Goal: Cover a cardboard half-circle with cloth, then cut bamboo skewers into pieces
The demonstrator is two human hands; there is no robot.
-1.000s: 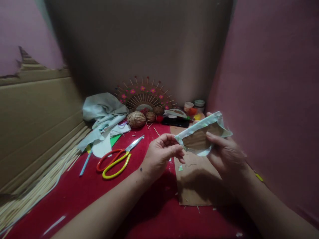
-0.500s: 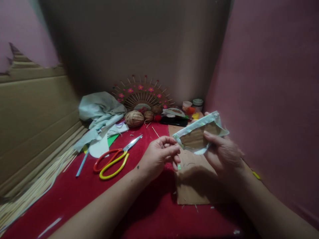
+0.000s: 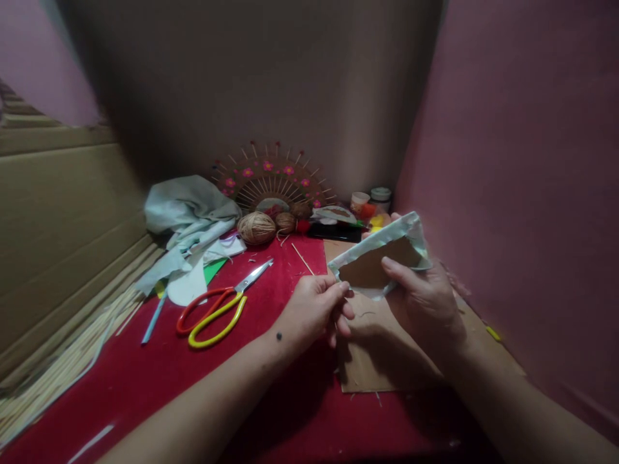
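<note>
A cardboard piece with pale fabric folded over its edges (image 3: 370, 265) is held up, tilted, its bare brown middle facing me. My right hand (image 3: 428, 299) grips it from the right, thumb across the front and the other fingers mostly hidden behind. At its lower left corner my left hand (image 3: 319, 309) pinches the fabric edge between thumb and index finger, the remaining fingers curled below. Beneath both hands lies a flat cardboard sheet (image 3: 367, 361) on the red table surface (image 3: 280, 419). To the left, scissors with one red and one yellow handle (image 3: 220, 309) lie with blades slightly apart.
Crumpled pale cloth (image 3: 186, 206), a ball of twine (image 3: 256, 228) and a decorated stick fan (image 3: 268, 174) stand at the back. Further right are a black phone-like object (image 3: 334, 232) and a lidded jar (image 3: 380, 197). Thin sticks (image 3: 72, 361) line the left; a pink wall (image 3: 512, 161) bounds the right.
My left thumb and fingers have moved onto the corner of the fabric-edged piece and now pinch it. The piece has tilted a little; the whole view has shifted slightly.
</note>
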